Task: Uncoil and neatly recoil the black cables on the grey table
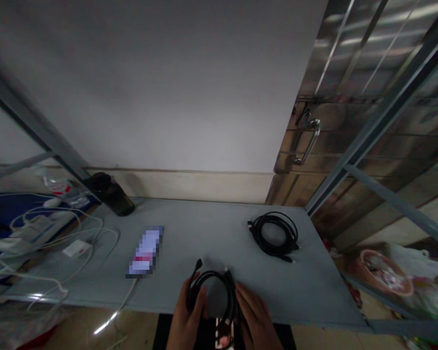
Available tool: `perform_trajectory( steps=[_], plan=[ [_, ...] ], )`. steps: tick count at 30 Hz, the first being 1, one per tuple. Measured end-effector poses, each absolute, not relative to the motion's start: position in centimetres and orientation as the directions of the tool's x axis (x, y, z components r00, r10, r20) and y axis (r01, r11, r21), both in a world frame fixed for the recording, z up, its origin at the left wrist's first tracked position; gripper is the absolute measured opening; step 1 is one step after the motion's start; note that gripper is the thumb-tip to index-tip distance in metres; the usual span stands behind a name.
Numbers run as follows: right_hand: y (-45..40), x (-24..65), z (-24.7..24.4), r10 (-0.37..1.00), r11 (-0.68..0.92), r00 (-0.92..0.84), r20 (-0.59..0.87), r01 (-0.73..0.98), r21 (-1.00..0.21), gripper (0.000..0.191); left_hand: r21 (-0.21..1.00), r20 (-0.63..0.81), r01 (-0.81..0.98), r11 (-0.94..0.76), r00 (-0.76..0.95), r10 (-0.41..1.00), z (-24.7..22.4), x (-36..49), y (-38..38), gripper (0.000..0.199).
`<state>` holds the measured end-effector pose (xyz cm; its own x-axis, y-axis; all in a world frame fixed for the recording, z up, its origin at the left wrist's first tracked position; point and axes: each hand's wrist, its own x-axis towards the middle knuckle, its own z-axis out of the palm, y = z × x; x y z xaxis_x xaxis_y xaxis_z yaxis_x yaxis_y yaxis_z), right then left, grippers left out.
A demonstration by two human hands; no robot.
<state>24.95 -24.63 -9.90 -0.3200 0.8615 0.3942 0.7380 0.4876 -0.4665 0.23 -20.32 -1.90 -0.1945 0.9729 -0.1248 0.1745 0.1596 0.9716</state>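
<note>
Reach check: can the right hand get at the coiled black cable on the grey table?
Likely yes. Bare grey tabletop separates the right hand from the coiled black cable, but that hand holds a second black coil.

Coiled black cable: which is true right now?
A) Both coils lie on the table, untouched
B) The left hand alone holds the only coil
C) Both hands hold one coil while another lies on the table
C: the left hand and right hand hold a black cable coil, and a second black coil lies on the grey tabletop.
</note>
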Motion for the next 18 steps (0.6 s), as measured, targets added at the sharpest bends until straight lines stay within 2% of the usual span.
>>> perform_trajectory(
  steps=[4, 7, 10, 13, 15, 18],
  plan=[
    [-22.8, 23.8, -8.6, 0.918, 0.395, -0.295, 0.265, 0.732, -0.555, 0.103, 0.884, 0.063, 0.467, -0.007, -0.103, 0.993, -4.0, -1.2, -16.9, 0.063],
    [-20.3, 22.9, -7.2, 0.936, 0.349, -0.247, 0.250, 0.736, -0.581, 0.095, 0.757, 0.272, 0.633, -0.164, -0.077, 0.959, -5.5, -2.2, -13.7, 0.059],
    [-17.4, 21.9, -6.1, 0.928, 0.366, -0.238, 0.287, 0.727, -0.580, 0.086, 0.680, 0.390, 0.683, -0.266, -0.029, 0.920, -5.6, -2.4, -11.7, 0.057],
    [-15.1, 21.2, -5.6, 0.920, 0.382, -0.241, 0.310, 0.731, -0.565, 0.085, 0.548, 0.469, 0.728, -0.411, 0.140, 0.872, -4.6, -2.2, -12.2, 0.058],
    [-14.1, 21.3, -5.5, 0.913, 0.395, -0.248, 0.324, 0.739, -0.547, 0.083, 0.449, 0.486, 0.728, -0.518, 0.288, 0.825, -3.9, -2.1, -13.4, 0.062],
    [-13.7, 22.7, -5.3, 0.886, 0.423, -0.240, 0.396, 0.768, -0.481, 0.068, 0.389, 0.474, 0.695, -0.604, 0.411, 0.779, -3.8, -2.7, -15.4, 0.059]
  ],
)
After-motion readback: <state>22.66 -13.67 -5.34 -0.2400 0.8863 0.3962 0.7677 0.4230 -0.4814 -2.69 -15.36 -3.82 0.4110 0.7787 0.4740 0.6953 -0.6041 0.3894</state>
